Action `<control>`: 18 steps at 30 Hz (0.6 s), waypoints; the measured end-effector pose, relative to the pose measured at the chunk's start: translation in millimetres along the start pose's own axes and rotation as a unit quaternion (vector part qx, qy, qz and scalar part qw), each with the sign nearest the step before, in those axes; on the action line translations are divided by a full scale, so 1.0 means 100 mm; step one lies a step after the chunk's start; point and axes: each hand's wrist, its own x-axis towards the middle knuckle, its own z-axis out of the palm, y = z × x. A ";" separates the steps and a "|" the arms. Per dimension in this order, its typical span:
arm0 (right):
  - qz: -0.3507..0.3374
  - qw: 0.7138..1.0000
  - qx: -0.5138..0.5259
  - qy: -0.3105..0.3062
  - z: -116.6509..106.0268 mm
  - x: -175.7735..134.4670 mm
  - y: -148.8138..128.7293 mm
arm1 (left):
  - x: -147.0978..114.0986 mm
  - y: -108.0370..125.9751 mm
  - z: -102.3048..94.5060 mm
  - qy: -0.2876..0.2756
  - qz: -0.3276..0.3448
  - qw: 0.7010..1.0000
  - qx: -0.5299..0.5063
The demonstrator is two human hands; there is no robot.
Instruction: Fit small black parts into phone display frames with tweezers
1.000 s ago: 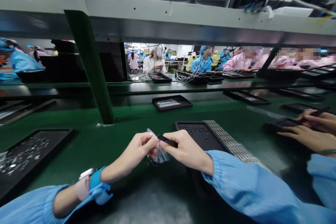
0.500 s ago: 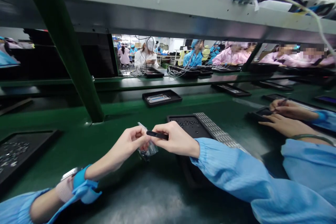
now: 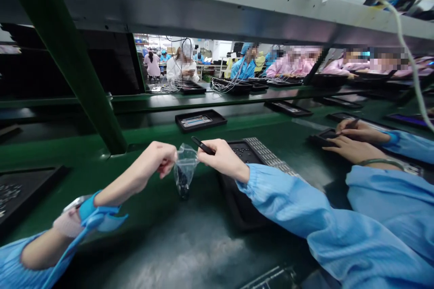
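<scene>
Head view: a clear bag (image 3: 185,171) hangs above the green table (image 3: 200,239), with dark bits (image 3: 183,185) down in its bottom. At 10 o'clock from it the left hand (image 3: 161,158) is curled, pinching the bag's top edge. At 2 o'clock the right hand (image 3: 220,156) is closed around a thin black tool (image 3: 203,145) — its fingertips are at the bag's other edge. A black tray (image 3: 239,210) sits at 4 o'clock (a blue sleeve (image 3: 291,198) covers some), and a flat tray (image 3: 39,185) with shiny bits (image 3: 8,196) at 9. Another person's hands (image 3: 354,150) are at 3. Farther, at 12, is a small tray (image 3: 217,120) — then a person in white (image 3: 173,70).
</scene>
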 end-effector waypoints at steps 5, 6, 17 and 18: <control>0.183 0.951 0.244 -0.059 -0.10 0.07 0.14 | 0.17 0.42 0.14 -0.030 0.025 0.991 -0.131; 0.213 0.933 0.285 -0.057 -0.12 0.06 0.19 | 0.22 0.49 0.19 -0.032 0.035 0.985 -0.164; 0.245 0.813 0.528 -0.007 -0.59 -0.39 0.16 | 0.63 0.69 0.62 -0.144 0.125 0.945 -0.267; 0.232 0.826 0.513 0.021 -0.66 -0.42 0.19 | 0.67 0.66 0.62 -0.166 0.119 0.951 -0.232</control>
